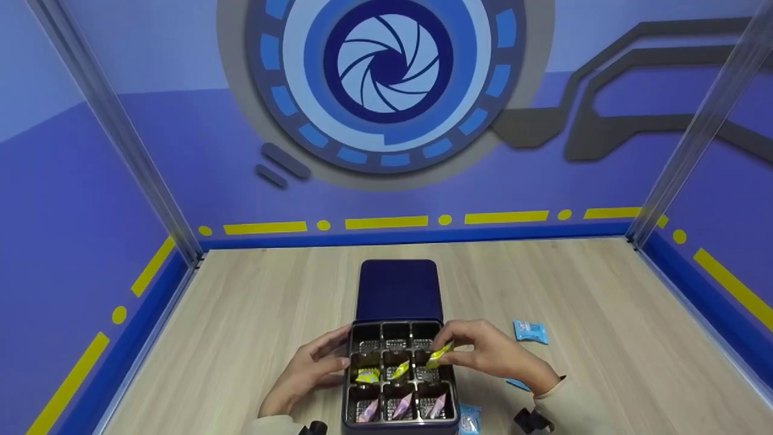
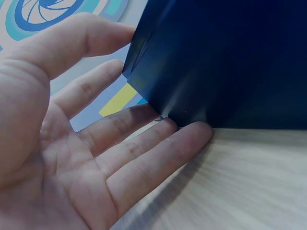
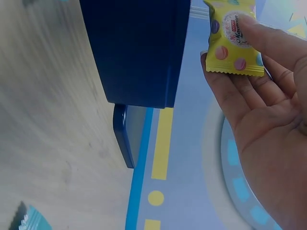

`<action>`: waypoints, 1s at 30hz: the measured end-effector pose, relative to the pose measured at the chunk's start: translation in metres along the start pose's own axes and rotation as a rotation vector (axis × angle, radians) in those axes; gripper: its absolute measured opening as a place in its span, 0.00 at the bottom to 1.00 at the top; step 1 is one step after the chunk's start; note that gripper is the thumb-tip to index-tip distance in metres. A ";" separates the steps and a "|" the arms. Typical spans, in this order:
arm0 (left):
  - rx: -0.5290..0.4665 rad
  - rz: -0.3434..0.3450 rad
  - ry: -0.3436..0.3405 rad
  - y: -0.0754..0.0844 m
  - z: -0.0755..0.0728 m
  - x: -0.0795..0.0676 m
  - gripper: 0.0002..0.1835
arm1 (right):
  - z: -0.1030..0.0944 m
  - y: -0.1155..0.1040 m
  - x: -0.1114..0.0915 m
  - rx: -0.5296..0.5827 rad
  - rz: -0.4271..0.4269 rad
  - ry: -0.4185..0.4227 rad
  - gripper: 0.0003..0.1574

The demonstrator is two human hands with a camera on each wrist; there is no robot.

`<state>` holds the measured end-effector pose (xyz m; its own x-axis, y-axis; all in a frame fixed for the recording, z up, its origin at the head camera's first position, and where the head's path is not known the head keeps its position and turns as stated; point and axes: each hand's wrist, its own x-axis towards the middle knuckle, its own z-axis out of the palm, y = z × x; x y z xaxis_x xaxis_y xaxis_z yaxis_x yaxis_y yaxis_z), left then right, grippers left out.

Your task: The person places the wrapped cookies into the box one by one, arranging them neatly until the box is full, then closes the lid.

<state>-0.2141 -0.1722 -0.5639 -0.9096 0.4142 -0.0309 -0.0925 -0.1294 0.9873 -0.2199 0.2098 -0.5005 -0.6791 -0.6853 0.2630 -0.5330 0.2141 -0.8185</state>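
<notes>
A dark blue tin holds a black tray divided into compartments in rows of three. Pink-wrapped candies, one in the middle, lie in the near row. Two yellow-wrapped candies, at left and centre, occupy the middle row. My right hand pinches another yellow candy between thumb and fingers, over the right compartment of that row. Against the tin's left side rests my left hand, fingers extended; in the left wrist view its fingertips touch the tin's wall.
The tin's blue lid lies behind it on the wooden table. Blue-wrapped candies are on the right, one farther back, one beside the tin and another partly under the right forearm. Printed panels enclose the table.
</notes>
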 end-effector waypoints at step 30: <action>0.025 0.009 0.007 0.000 -0.001 -0.001 0.38 | 0.010 0.014 0.009 0.014 0.018 -0.102 0.10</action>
<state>-0.2138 -0.1730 -0.5641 -0.9133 0.4066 -0.0232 -0.0743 -0.1102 0.9911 -0.2284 0.1997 -0.5146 -0.6331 -0.7489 0.1957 -0.5140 0.2177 -0.8297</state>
